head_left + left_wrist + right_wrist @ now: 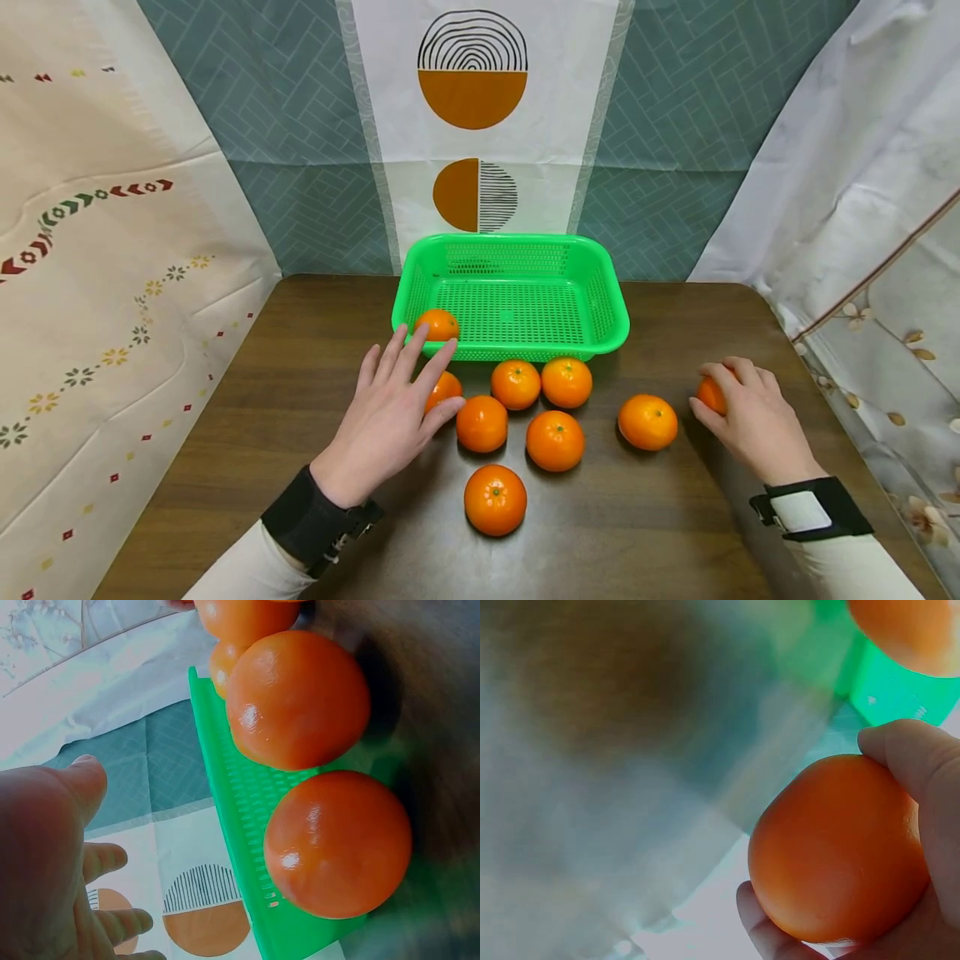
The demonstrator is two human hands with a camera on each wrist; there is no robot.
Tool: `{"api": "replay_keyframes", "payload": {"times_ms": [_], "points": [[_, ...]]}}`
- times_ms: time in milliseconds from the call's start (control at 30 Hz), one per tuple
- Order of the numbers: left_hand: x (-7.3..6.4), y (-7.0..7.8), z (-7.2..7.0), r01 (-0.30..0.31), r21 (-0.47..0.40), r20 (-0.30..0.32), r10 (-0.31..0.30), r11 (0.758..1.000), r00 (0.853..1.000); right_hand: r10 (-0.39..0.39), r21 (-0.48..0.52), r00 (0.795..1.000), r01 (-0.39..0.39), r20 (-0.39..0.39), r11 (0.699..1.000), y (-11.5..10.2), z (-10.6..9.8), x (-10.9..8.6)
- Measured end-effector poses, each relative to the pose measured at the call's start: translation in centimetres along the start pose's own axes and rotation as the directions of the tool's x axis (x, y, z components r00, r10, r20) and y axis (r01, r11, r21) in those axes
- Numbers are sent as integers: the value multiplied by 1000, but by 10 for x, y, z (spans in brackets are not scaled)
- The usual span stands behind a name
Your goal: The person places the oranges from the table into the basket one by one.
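The counter (630, 533) is dark brown wood grain with rounded far corners and a pale sheen toward its near side. Behind it hangs a teal cloth (667, 125) in a herringbone pattern, with a white panel (558, 142) down the middle printed with rust-brown and black-lined circles. A cream cloth (127, 292) with small flowers and arrow motifs drapes the left side; a white floral cloth (847, 217) hangs at the right.

A green perforated basket (517, 352) sits at the counter's far edge, one mandarin (436, 323) inside its near left corner. Seven loose mandarins (555, 440) lie on the counter in front of it.

The hands are well apart. The left hand (390, 421) spreads its fingers over that corner, gripping nothing. The right hand (757, 425) holds another mandarin (832, 847) between thumb and fingers near the counter's right side; whether that fruit touches the wood, I cannot tell.
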State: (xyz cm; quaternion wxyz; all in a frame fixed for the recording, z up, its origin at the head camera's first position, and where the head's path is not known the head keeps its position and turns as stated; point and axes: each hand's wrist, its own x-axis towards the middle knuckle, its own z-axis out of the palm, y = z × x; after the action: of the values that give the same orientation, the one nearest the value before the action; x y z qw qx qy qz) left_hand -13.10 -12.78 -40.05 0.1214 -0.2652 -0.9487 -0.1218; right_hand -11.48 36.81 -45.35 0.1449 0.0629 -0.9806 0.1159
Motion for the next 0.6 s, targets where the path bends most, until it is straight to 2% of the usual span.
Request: {"api": "replay_keyframes", "payload": {"times_ms": [333,600], "points": [[10,0,-5,-11,17,-28,12,1000,1000,-40,28,999,41,-15,999,-25,-20,25],[21,1,-6,-5,12,-29,5,1000,1000,-109,51,993,111,-46,992,-49,-30,42]]}}
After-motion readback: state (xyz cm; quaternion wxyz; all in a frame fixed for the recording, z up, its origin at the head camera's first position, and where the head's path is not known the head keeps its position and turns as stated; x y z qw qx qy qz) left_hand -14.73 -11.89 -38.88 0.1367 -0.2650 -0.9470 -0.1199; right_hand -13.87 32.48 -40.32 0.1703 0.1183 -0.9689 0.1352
